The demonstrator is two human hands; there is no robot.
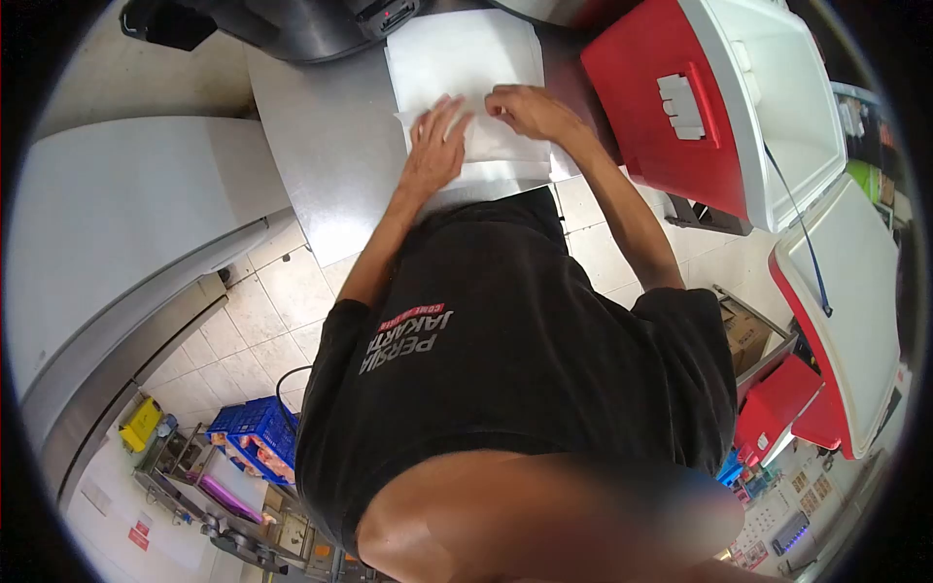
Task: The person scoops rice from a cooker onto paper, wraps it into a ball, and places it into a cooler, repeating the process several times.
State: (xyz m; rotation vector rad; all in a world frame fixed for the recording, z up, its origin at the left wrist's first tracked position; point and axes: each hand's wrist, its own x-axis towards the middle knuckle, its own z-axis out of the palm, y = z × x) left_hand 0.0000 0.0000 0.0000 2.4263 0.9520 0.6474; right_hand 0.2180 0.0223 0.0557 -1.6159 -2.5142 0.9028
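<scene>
White paper sheets (466,58) lie stacked on a steel table (321,136), with a folded or overlapping strip along the near edge. My left hand (439,146) rests on the left part of the paper, its fingers spread and nothing held. On the right part of the sheets is my right hand (525,109), its fingers curled together at the paper's surface. Whatever those fingers hold, if anything, is too small to name.
A large red and white cooler (671,107) stands open at the right, its lid (846,311) hanging down. Dark appliances (311,29) sit at the table's back. A white cabinet (146,204) is at the left. Blue crates (255,432) are at the lower left.
</scene>
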